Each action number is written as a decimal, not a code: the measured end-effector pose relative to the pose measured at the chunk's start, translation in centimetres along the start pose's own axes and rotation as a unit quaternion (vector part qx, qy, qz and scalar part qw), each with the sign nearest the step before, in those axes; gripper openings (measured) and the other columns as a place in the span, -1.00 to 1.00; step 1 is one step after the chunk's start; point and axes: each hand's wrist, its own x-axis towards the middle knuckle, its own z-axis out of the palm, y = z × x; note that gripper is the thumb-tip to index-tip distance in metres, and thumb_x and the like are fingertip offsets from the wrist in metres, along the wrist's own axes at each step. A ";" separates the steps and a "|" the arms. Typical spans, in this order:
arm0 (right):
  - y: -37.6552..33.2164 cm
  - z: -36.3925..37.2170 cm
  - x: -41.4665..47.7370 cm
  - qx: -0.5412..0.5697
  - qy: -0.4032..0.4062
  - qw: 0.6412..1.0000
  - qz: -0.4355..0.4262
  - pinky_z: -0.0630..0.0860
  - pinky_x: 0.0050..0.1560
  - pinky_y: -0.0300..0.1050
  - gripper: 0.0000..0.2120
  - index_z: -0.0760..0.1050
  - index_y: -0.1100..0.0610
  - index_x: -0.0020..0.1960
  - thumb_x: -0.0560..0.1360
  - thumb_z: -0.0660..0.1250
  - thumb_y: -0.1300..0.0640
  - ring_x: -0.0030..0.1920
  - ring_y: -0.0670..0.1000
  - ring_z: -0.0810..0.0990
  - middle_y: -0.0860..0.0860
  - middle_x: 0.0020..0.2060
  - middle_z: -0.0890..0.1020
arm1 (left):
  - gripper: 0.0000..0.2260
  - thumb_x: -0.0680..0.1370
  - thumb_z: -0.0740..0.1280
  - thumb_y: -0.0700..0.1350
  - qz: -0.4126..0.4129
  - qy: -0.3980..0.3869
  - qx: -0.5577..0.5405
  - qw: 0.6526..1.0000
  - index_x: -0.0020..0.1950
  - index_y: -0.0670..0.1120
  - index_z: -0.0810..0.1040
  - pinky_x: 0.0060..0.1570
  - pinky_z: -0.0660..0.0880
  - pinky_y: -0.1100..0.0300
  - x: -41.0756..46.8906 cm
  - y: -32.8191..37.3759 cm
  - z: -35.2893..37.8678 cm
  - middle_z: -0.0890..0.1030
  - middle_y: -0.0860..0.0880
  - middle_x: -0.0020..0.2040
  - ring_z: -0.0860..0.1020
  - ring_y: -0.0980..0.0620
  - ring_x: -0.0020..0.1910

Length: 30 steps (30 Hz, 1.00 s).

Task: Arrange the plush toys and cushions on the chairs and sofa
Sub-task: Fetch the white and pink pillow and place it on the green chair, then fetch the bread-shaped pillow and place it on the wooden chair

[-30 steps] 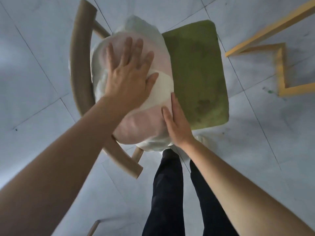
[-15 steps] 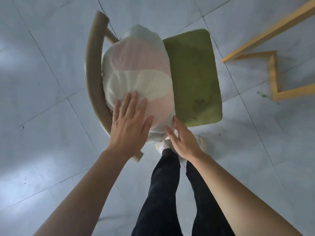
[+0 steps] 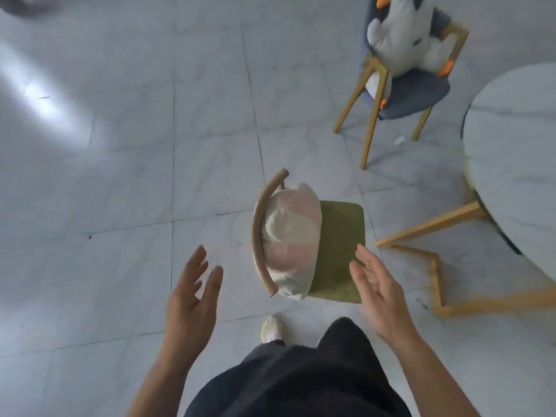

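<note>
Below and ahead of me, on the green seat of the wooden chair (image 3: 340, 251), the pink-and-white cushion (image 3: 290, 242) stands on edge, leaning against the curved backrest. Its long axis runs away from me, along the backrest, so the near end points roughly between my two hands. My left hand (image 3: 192, 299) hangs in the air to the left of the chair, palm turned inward, fingers (image 3: 197, 263) spread and loosely curled, gripping nothing. My right hand (image 3: 376, 293) floats over the seat's near right corner, also empty, fingers apart and blurred. Neither hand touches the cushion; both are clear of it, with the cushion lying forward and between them. The right hand looks a little nearer to the seat, the left a little nearer to the backrest side.

I judge this cushion placed. Farther off, up and to the right, a white plush toy (image 3: 403, 34) with orange bits sits on the blue chair (image 3: 418, 91) beside the round marble table (image 3: 511, 139). It appears settled too, though I cannot tell how firmly it rests. Whatever comes next, I think it lies away from this chair, and the sofa is not in view.
</note>
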 end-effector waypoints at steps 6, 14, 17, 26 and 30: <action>-3.6 -1.2 -1.6 0.014 -0.094 0.991 -0.095 0.41 0.08 -0.56 -0.47 0.34 -0.13 0.49 0.54 0.27 -0.15 0.32 -0.38 0.45 -0.28 0.39 0.46 | -0.59 0.67 0.29 -0.10 -0.027 0.211 -0.118 0.970 0.53 0.02 0.41 0.26 0.46 0.09 -7.2 0.3 -5.4 0.56 0.07 0.35 0.56 0.02 0.31; -3.9 -2.6 -1.3 -0.056 -0.283 0.943 -0.165 0.44 0.16 -0.30 -0.41 0.33 -0.09 0.52 0.52 0.37 -0.08 0.31 -0.18 0.52 -0.17 0.38 0.50 | -0.56 0.66 0.29 -0.16 -0.104 0.398 -0.172 0.895 0.55 -0.01 0.36 0.20 0.42 0.20 -21.4 -2.2 -1.6 0.52 0.01 0.40 0.54 0.12 0.27; -2.3 -1.5 -3.1 -0.076 -0.353 0.919 -0.160 0.43 0.15 -0.25 -0.47 0.36 -0.12 0.49 0.55 0.38 0.00 0.21 -0.23 0.55 -0.14 0.33 0.54 | -0.52 0.64 0.31 -0.14 -0.157 0.435 -0.156 0.873 0.57 -0.02 0.34 0.22 0.44 0.20 -29.0 -3.8 0.9 0.49 0.05 0.42 0.53 0.08 0.32; -2.0 4.8 -18.1 -0.160 -0.547 0.792 -0.218 0.50 0.30 0.04 -0.41 0.36 -0.20 0.41 0.39 0.37 -0.17 0.29 -0.09 0.55 -0.15 0.29 0.55 | -0.54 0.59 0.36 -0.11 -0.255 0.657 -0.209 0.678 0.48 0.12 0.39 0.30 0.42 0.06 -53.4 -7.2 5.4 0.55 0.04 0.36 0.55 0.13 0.28; -1.4 8.9 -26.7 -0.170 -0.595 0.733 -0.283 0.50 0.11 -0.27 -0.46 0.40 -0.18 0.38 0.41 0.37 -0.12 0.26 -0.19 0.57 -0.21 0.28 0.56 | -0.58 0.60 0.34 -0.24 -0.260 0.740 -0.241 0.572 0.36 0.17 0.44 0.31 0.54 0.09 -61.3 -11.9 6.6 0.57 -0.02 0.30 0.56 -0.02 0.24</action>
